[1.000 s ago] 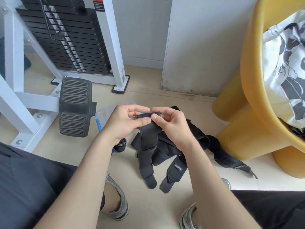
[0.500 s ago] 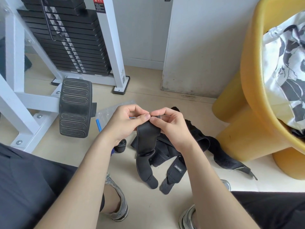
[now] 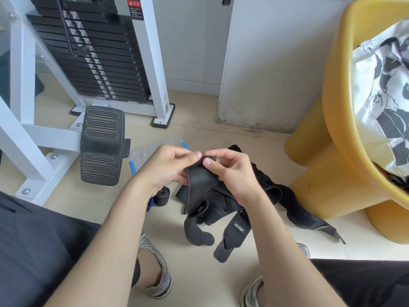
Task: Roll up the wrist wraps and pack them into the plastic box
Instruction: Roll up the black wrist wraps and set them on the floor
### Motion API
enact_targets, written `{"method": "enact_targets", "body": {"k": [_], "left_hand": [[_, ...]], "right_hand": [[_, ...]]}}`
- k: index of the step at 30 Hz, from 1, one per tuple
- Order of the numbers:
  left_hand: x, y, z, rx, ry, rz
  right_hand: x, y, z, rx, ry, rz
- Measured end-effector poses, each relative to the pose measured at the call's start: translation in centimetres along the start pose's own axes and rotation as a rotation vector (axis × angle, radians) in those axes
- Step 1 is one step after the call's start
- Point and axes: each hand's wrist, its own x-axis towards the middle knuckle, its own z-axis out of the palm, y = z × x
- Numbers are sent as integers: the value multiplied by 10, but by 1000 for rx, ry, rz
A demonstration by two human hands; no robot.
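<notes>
Beige floor carried the clear plastic box, largely hidden behind your left hand; its contents could not be told. One rolled wrap lay just beside it. Your left hand and right hand each pinched the top end of a black wrist wrap, thumbs nearly touching, its tail hanging onto the loose pile of wraps below.

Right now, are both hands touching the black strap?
Touching. The head view shows the left hand and right hand pinching the top end of the black wrist wrap.
</notes>
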Motion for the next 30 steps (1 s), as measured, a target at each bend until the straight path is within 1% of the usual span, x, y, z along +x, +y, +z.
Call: {"method": "enact_targets", "body": {"k": [2, 4, 7, 10, 12, 17, 19, 21, 25, 30], "left_hand": [[0, 0, -2, 5, 52, 48], [-1, 0, -2, -12, 65, 81], [-3, 3, 0, -14, 94, 112], [-3, 6, 5, -64, 76, 35], [-2, 7, 6, -51, 52, -6], [0, 7, 4, -7, 76, 129], [0, 8, 3, -7, 91, 168], [1, 9, 5, -6, 115, 183], [2, 14, 11, -12, 107, 104], [2, 16, 9, 26, 150, 218]], "right_hand": [[-1, 1, 0, 39, -19, 33], [-1, 1, 1, 63, -31, 70], [1, -1, 1, 13, -10, 57], [4, -4, 2, -2, 27, 15], [4, -5, 2, -16, 38, -8], [3, -10, 6, 21, 39, 11], [2, -13, 7, -13, 55, 17], [4, -17, 7, -55, 80, -12], [7, -24, 8, -93, 94, -78], [7, -24, 12, -123, 107, -136]]}}
